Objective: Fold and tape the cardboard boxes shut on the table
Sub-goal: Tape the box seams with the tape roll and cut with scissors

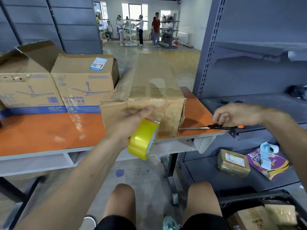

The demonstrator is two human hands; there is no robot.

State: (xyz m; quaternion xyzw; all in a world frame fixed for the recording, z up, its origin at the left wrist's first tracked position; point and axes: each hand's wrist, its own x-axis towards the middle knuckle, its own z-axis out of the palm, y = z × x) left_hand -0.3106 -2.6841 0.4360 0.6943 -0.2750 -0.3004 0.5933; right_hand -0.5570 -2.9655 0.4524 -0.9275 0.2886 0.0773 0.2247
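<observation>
Left hand (131, 123) curls around a yellow tape roll (143, 138), fingertips hidden, before the closed cardboard box (149, 97) at the orange table's (49, 130) near edge. Right hand (235, 114) seemingly grips scissors (207, 127), handles mostly covered. Grey shelving (249, 72) stands right.

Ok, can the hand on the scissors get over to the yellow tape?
Probably yes. The right hand holds the scissors on the table, right of the brown box. The yellow tape roll sits in the left hand in front of that box. Nothing stands between them.
</observation>
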